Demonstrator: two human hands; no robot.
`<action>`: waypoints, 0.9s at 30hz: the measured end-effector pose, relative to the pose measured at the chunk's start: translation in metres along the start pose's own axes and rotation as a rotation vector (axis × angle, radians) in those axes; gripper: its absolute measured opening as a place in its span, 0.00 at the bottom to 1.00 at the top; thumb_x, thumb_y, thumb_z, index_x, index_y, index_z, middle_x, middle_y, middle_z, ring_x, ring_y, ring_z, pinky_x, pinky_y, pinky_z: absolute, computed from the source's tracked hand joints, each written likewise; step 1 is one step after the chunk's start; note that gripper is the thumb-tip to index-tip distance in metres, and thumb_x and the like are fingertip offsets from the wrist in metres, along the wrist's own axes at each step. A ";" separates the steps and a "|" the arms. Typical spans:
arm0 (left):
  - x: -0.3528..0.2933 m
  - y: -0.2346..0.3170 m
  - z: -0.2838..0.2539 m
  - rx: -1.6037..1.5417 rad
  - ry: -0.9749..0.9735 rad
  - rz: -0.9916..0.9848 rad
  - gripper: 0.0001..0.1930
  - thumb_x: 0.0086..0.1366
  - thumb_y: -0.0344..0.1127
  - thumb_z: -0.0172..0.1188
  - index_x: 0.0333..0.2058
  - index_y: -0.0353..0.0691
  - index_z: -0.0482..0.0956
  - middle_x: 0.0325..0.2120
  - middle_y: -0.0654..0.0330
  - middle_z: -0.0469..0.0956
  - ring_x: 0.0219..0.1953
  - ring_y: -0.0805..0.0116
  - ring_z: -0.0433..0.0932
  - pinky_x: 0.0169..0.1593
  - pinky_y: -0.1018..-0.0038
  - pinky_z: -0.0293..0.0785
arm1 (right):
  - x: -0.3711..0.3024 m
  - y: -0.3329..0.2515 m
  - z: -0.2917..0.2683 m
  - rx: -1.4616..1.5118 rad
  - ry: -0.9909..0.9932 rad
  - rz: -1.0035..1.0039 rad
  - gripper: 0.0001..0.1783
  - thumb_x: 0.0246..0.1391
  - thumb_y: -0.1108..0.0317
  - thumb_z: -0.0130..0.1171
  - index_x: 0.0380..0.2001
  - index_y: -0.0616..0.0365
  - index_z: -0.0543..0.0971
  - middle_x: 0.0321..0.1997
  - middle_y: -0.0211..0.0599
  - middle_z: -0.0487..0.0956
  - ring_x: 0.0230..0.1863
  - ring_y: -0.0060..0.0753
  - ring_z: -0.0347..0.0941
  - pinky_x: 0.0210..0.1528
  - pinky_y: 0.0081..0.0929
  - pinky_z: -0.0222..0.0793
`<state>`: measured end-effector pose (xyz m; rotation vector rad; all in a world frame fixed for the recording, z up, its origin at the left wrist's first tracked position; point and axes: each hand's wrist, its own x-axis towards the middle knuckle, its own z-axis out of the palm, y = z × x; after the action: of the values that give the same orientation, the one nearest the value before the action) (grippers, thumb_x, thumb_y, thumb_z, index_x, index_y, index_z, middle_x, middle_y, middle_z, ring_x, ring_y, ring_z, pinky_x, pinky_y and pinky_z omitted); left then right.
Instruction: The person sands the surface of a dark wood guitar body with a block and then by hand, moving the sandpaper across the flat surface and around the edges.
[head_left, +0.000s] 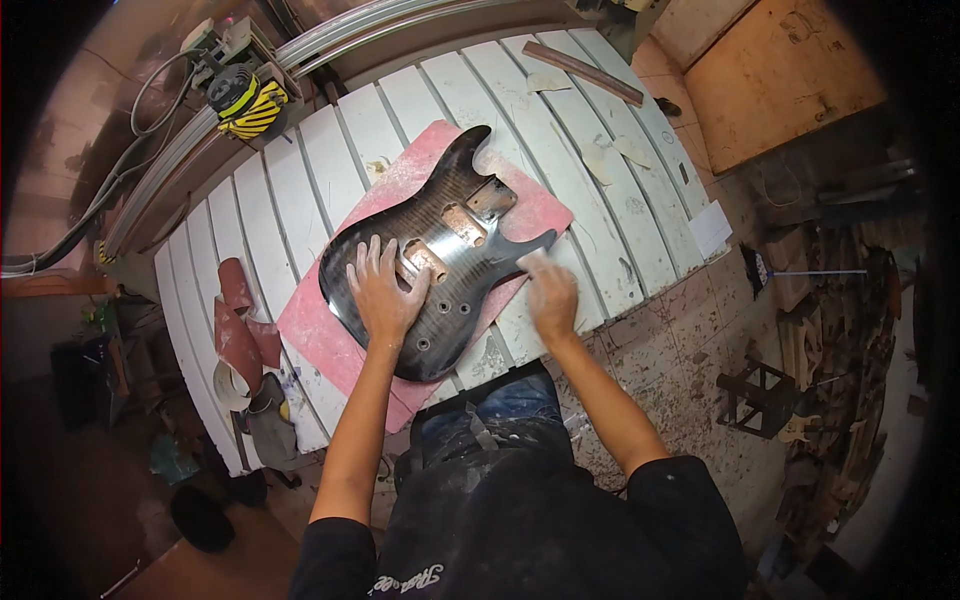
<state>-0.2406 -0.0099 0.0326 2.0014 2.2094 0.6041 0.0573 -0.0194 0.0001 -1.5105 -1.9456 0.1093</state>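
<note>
A dark electric guitar body (465, 255) with a glossy grey-black top lies on a dusty pink pad (305, 325). Its pickup cavities show bare wood, and several round holes sit near the lower side. My left hand (380, 290) rests flat on the body beside a cavity, fingers spread. At the edge of the near right horn, my right hand (552, 300) is closed around a small pale piece of sandpaper (533, 260). The fingers hide most of that piece, and I cannot tell whether it touches the edge.
A white slatted table (640, 240) carries the pad. Reddish sandpaper sheets (240, 325) lie at its left end, pale scraps (600, 160) and a wooden strip (583, 73) at the far right. A yellow-black striped machine (250, 105) stands behind on a metal rail.
</note>
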 end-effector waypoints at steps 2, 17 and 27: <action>0.000 -0.003 0.000 0.002 0.000 -0.006 0.41 0.63 0.59 0.71 0.69 0.42 0.75 0.74 0.45 0.67 0.79 0.43 0.58 0.80 0.41 0.46 | -0.002 -0.012 -0.004 0.069 -0.068 -0.079 0.20 0.56 0.77 0.64 0.51 0.50 0.87 0.55 0.33 0.87 0.47 0.44 0.81 0.50 0.41 0.76; 0.000 0.002 0.000 -0.007 0.036 0.007 0.40 0.62 0.59 0.72 0.67 0.41 0.78 0.73 0.46 0.69 0.78 0.43 0.60 0.80 0.42 0.48 | 0.005 0.003 0.004 -0.084 0.048 0.141 0.19 0.56 0.79 0.60 0.49 0.52 0.87 0.53 0.39 0.88 0.53 0.46 0.83 0.54 0.44 0.75; -0.001 -0.001 0.000 -0.001 0.003 -0.007 0.41 0.63 0.60 0.70 0.69 0.42 0.75 0.74 0.45 0.67 0.79 0.43 0.58 0.81 0.42 0.46 | 0.002 -0.009 0.002 -0.001 0.054 0.120 0.19 0.57 0.79 0.59 0.50 0.55 0.87 0.57 0.39 0.86 0.57 0.46 0.82 0.59 0.43 0.74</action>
<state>-0.2413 -0.0106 0.0318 1.9924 2.2164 0.6086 0.0490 -0.0202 0.0035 -1.6148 -1.8128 0.1186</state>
